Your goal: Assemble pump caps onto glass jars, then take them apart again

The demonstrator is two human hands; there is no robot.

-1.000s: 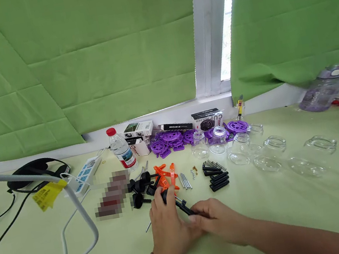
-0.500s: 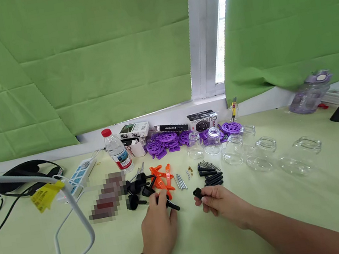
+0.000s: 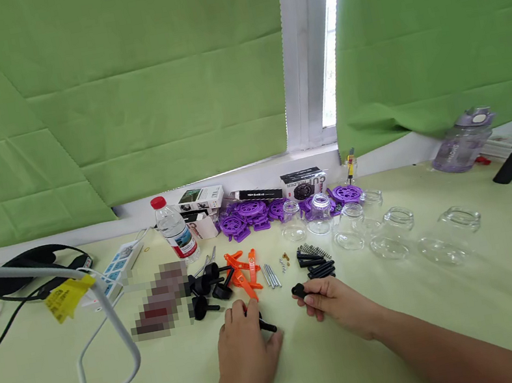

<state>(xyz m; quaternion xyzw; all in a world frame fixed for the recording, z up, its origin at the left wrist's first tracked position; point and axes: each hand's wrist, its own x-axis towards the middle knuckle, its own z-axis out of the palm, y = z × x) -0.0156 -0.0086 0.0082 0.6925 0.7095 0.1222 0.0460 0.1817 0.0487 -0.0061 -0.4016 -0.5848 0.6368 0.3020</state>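
Note:
My left hand [image 3: 244, 346] bends its fingers over a black part with a thin stem [image 3: 268, 326], low over the table; the thumb stands out to the side. Most of that part is hidden beneath the fingers. Between thumb and forefinger, my right hand [image 3: 327, 301] pinches a small black plastic piece [image 3: 298, 290]. Black cup-shaped parts with stems [image 3: 201, 306] lie left of my left hand, next to orange plastic levers [image 3: 242, 280]. Metal pins [image 3: 271, 276], small brass pieces [image 3: 286, 257], springs [image 3: 315, 250] and black rod-like parts [image 3: 322, 269] lie beyond my hands.
Several clear glass jars [image 3: 390, 237] stand at the right. Purple plastic wheels [image 3: 252, 210] are heaped at the back near boxes [image 3: 304, 184]. A water bottle [image 3: 176, 232], a power strip [image 3: 123, 264], headphones [image 3: 42, 269] and a grey metal frame [image 3: 127, 346] are at the left.
My left hand has drawn slightly toward me, along with the stemmed black part, and its thumb has spread outward. My right hand keeps its pinch on the small piece.

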